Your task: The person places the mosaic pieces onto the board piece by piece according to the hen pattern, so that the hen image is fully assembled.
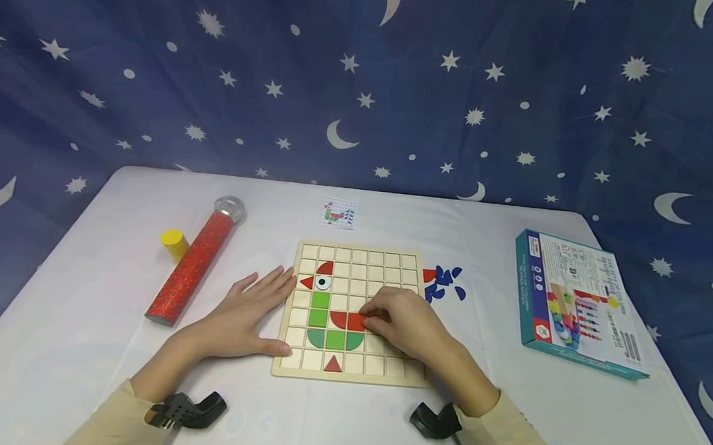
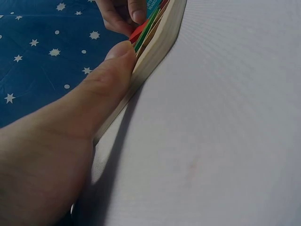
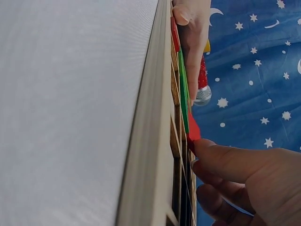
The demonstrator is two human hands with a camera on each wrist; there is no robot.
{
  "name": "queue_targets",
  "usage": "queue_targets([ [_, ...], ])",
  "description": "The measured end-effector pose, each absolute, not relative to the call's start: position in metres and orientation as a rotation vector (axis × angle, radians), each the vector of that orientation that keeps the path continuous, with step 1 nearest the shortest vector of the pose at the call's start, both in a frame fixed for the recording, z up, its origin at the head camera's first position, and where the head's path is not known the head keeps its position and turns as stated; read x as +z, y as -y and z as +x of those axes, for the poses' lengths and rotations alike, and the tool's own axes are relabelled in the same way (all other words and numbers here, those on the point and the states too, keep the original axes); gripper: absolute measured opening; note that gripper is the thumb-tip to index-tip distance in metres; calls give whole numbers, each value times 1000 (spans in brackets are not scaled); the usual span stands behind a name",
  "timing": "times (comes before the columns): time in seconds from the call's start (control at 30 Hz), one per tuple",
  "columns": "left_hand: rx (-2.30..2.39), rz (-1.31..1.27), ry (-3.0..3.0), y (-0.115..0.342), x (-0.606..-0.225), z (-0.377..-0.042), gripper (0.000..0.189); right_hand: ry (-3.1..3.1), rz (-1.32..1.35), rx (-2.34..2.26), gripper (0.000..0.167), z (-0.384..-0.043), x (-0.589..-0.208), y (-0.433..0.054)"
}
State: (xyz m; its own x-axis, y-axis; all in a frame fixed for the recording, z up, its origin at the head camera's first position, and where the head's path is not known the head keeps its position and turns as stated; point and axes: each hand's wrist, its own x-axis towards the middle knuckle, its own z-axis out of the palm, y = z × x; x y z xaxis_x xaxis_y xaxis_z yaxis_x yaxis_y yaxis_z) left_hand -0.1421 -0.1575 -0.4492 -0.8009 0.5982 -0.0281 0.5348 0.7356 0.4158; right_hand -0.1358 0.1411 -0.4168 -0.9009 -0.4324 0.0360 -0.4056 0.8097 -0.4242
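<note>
A wooden grid board (image 1: 377, 375) lies on the table with coloured tiles in its squares. My right hand (image 1: 408, 323) pinches a red square tile (image 1: 356, 322) by its right side, beside a red rounded tile (image 1: 338, 319). In the right wrist view the red tile (image 3: 193, 128) stands slightly tilted at the grid. My left hand (image 1: 241, 318) rests with spread fingers along the board's left edge, its thumb at the lower corner. Two green squares (image 1: 319, 308), an eye tile (image 1: 323, 283), a red triangle (image 1: 333, 364) and dark green rounded tiles (image 1: 316, 338) sit in the grid.
Several blue pieces (image 1: 446, 277) lie right of the board, with a red piece (image 1: 429, 275) by its edge. A picture card (image 1: 338, 213) lies behind it. At left are a red glitter microphone (image 1: 195, 266) and a yellow cylinder (image 1: 175, 244); a game box (image 1: 580, 304) lies at right.
</note>
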Motion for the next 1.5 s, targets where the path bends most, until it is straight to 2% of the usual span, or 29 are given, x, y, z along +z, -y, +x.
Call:
queue_targets([
  [0.5, 608, 927, -2776, 157, -452, -143, 114, -2942, -774, -590, 19, -132, -413, -144],
  [0.63, 619, 933, -2778, 157, -452, -143, 114, -2970, -694, -585, 22, -136, -406, -151],
  [0.8, 613, 945, -2787, 157, -452, -142, 113, -3068, -548, -691, 26, -156, -399, -186],
  [1.03, 615, 950, -2792, 158, -453, -142, 112, -3124, -242, -798, 30, -179, -411, -233],
  [1.5, 629, 926, -2788, 156, -454, -142, 113, -3148, -144, -759, 33, -185, -433, -236],
])
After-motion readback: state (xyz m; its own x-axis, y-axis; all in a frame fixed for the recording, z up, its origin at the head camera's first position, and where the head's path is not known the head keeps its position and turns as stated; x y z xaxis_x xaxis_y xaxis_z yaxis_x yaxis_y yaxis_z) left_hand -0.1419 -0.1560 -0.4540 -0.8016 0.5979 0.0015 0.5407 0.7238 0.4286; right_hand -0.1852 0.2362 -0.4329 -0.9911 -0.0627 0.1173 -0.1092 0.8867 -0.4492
